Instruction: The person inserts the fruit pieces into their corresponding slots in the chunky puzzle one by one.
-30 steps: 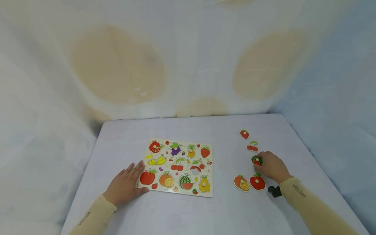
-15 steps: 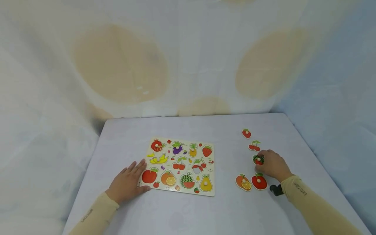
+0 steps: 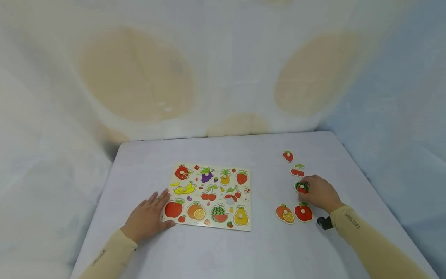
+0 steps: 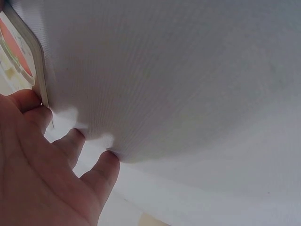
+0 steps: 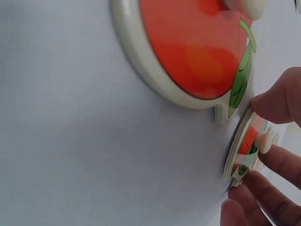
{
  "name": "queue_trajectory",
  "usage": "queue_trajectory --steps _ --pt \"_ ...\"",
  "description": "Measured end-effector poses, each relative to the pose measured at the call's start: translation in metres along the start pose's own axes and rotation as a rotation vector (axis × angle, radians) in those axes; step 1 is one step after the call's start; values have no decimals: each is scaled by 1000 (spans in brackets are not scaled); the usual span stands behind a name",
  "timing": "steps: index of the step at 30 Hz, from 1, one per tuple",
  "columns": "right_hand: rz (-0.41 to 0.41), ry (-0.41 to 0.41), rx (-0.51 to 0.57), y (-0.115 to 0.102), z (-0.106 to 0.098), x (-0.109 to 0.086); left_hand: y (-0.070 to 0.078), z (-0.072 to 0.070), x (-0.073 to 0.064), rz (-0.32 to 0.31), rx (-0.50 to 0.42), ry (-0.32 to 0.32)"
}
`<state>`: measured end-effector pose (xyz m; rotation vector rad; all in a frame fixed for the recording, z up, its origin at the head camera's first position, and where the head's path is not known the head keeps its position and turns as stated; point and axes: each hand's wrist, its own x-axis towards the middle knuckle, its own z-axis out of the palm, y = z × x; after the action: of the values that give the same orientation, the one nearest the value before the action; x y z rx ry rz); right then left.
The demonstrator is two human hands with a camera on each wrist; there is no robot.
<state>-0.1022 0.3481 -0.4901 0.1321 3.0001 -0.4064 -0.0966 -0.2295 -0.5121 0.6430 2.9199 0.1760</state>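
A wooden fruit puzzle board (image 3: 217, 202) lies left of centre on the table, some of its shapes bearing small knobs. Spread flat at its left edge is my left hand (image 3: 148, 217), fingertips touching the edge in the left wrist view. My right hand (image 3: 321, 194) holds a watermelon puzzle piece (image 3: 300, 187) at its rim, thumb on one side and fingers on the other. Its white knob (image 5: 264, 141) shows between them in the right wrist view. Nearest to this hand lies the apple piece (image 3: 303, 213), with the orange piece (image 3: 284, 215) beside it.
Beyond the right hand lie a cherry piece (image 3: 297, 172) and, farther back, a strawberry piece (image 3: 287, 157). A pale cloth wall (image 3: 230, 77) with tan patches rises behind the table (image 3: 216, 255). A dark object (image 3: 325, 223) sits at the right wrist.
The head view has shifted slightly. Both hands keep their places, the left at the board and the right on the watermelon piece.
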Motion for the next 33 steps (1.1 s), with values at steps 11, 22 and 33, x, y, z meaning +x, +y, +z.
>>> queue_trajectory --steps 11,22,33 --pt "-47 23 4 0 2 -1 -1 -2 -3 9 0 23" --pt "-112 53 19 -14 -16 -3 3 -4 -1 7 -5 21" --pt "-377 -52 82 -151 -7 -12 3 -3 -2 3 -14 17"
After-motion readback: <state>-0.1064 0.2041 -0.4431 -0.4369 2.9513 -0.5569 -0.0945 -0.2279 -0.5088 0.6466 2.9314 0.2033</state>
